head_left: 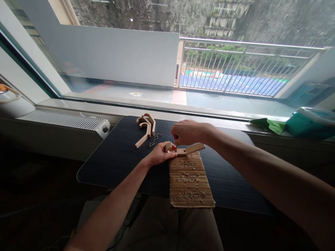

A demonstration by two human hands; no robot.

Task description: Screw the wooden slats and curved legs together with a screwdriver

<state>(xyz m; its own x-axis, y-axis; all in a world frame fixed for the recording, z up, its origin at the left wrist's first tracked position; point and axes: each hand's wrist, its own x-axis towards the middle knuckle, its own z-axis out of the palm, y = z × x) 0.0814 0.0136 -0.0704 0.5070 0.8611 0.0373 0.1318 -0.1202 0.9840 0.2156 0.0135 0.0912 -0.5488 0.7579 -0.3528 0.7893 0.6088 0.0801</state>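
My left hand (159,154) is closed around the left end of a curved wooden piece (193,149), thumb along its near edge. The piece has a dark hole near its middle and rests at the far end of a corrugated cardboard sheet (188,186) full of small punctures. Right above the wood, my right hand (181,131) is curled into a fist. A thin dark tip shows below it, touching or close to the wood; the rest is hidden in the fingers. Several metal screws (156,140) lie loose to the left, near more bent wooden pieces (148,127).
The black table (112,157) has rounded corners and its near edge lies by my lap. Behind it run a windowsill and a large window. A white heater (70,122) stands left; a green cloth (268,125) and teal container (311,122) sit right.
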